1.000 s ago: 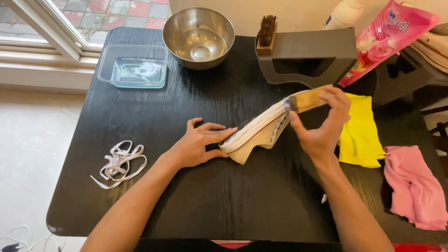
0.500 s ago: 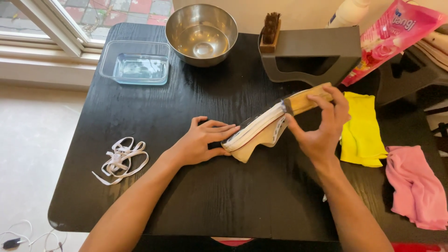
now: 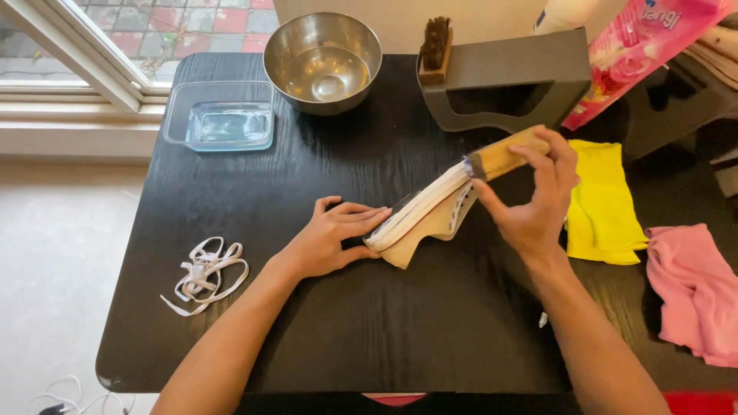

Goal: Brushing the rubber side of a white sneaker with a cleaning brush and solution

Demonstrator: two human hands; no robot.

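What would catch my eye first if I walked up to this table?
Probably the pale canvas shoe tipped on its side mid-table, the left hand at its toe and the right hand gripping its tan sole. Next, the shiny steel bowl at the far edge and the yellow cloth on the right.

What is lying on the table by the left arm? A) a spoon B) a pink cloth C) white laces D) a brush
C: a loose bundle of white laces lies on the black table just left of the left hand, near the edge.
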